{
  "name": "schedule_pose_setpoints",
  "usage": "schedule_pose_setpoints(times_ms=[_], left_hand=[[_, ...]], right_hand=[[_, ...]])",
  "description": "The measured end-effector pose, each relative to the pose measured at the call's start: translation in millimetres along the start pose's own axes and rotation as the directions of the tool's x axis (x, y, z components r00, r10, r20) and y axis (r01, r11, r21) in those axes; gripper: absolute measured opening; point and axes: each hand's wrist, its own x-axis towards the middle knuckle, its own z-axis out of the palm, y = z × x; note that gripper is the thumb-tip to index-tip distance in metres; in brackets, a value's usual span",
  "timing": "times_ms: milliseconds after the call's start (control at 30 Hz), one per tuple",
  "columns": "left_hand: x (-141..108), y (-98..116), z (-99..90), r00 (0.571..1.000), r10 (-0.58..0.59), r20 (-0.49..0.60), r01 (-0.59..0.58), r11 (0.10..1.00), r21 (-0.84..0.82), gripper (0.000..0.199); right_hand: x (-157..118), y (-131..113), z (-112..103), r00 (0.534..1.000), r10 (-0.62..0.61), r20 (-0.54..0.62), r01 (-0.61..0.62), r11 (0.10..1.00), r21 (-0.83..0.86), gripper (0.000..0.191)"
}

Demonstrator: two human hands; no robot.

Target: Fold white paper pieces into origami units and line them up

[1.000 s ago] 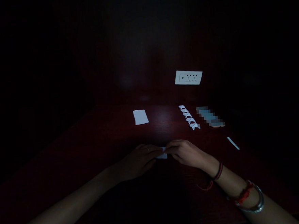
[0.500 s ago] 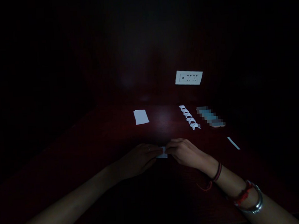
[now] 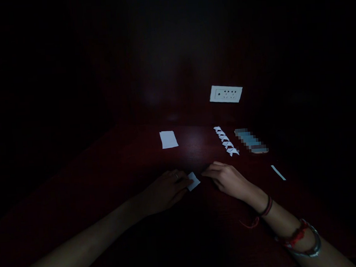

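Observation:
A small piece of white paper (image 3: 194,181) lies at a tilt near the middle of the dark red table. My left hand (image 3: 169,189), with a ring on one finger, has its thumb and fingers closed on the paper's left side. Just right of the paper is my right hand (image 3: 228,181), its fingers loosely bent and pointing left, with a small gap to the paper and nothing visible in them. Beyond the hands, a white sheet or stack of paper (image 3: 168,139) lies on the table. A row of folded white paper pieces (image 3: 225,140) lies further right.
A phone (image 3: 251,141) with a blurred screen lies right of the folded row. Nearer me on the right is a narrow white paper strip (image 3: 278,172). A white socket plate (image 3: 226,94) is on the wall behind the table. The surroundings are very dark.
My right hand has let go of the small paper and moved slightly right. The paper has turned and tilted in my left hand, which stays nearly in place.

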Motion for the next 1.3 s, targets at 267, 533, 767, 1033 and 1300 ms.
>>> schedule_pose_setpoints(times_ms=[267, 533, 767, 1033, 1300], left_hand=[[0.4, 1.2, 1.7, 0.995, -0.019, -0.094, 0.007, 0.991, -0.131, 0.03], [-0.2, -2.9, 3.8, 0.994, 0.102, -0.04, -0.103, 0.994, -0.026, 0.034], [-2.6, 2.6, -2.0, 0.997, 0.071, 0.028, -0.072, 0.997, 0.038, 0.034], [-7.5, 7.2, -3.9, 0.997, 0.066, 0.047, -0.07, 0.995, 0.073, 0.041], [-6.0, 9.1, -9.0, 0.991, 0.085, 0.1, -0.096, 0.989, 0.115, 0.04]], right_hand=[[6.4, -9.2, 10.1, 0.999, 0.048, 0.001, -0.048, 0.983, 0.175, 0.021], [9.9, -8.1, 18.0, 0.991, 0.132, -0.034, -0.119, 0.959, 0.256, 0.011], [9.9, -5.8, 20.4, 0.982, 0.188, -0.028, -0.172, 0.941, 0.291, 0.013], [9.6, -5.5, 21.2, 0.977, 0.208, -0.039, -0.187, 0.936, 0.298, 0.012], [12.4, -9.4, 19.5, 0.981, 0.181, -0.071, -0.146, 0.926, 0.349, 0.001]])
